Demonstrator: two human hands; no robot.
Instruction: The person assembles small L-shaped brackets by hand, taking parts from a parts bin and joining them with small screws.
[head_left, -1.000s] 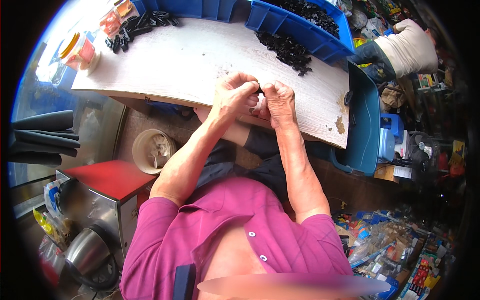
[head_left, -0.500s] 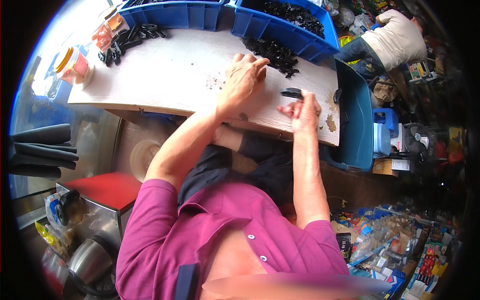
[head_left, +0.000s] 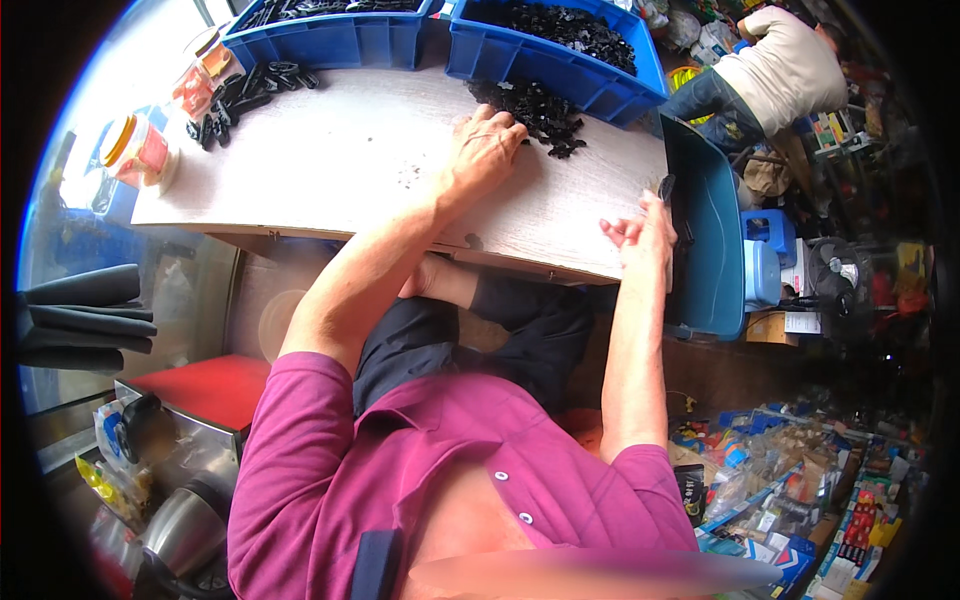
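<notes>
My left hand (head_left: 485, 150) rests on the pale tabletop with its fingers bent down, at the near left edge of a loose pile of small black plastic pieces (head_left: 545, 118). Its fingertips are closed and mostly hidden, so what they hold does not show. Over the table's right end is my right hand (head_left: 643, 238), slightly blurred, its fingers apart and no piece visible in them. Just beyond its fingertips, a black elongated plastic part (head_left: 667, 187) lies at the table edge, beside a teal bin (head_left: 708, 205).
Two blue crates (head_left: 335, 42) with black parts line the table's far side. Black elongated parts (head_left: 245, 95) lie at the far left, near lidded jars (head_left: 140, 150). A red-topped cabinet (head_left: 205, 390) stands at lower left. Another person (head_left: 785, 75) bends over at far right.
My right hand has moved right to the table's edge by the teal bin; the black part it held no longer shows. My left hand stays by the pile. The view has shifted slightly.
</notes>
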